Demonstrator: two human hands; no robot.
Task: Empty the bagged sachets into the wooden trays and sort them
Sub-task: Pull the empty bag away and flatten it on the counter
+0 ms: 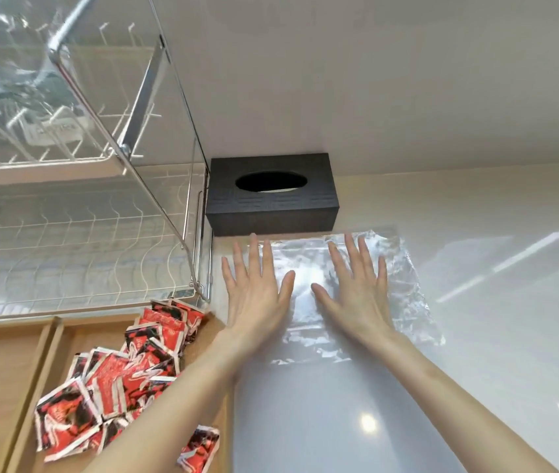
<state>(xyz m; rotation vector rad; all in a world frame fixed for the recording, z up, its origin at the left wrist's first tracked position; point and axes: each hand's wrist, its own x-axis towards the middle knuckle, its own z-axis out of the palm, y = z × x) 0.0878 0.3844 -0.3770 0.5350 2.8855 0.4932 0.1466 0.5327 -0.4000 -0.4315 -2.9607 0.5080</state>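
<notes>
I see both bare arms reaching forward, side by side. My left hand [256,288] lies flat, palm down, with its fingers straight and spread apart. My right hand [356,288] lies flat the same way, fingers straight and fanned out. The two thumbs point toward each other and sit near but apart. Neither hand curls around anything.

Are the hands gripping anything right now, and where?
Nothing is gripped. Left hand and right hand lie flat, fingers straight, on the bag.
</notes>
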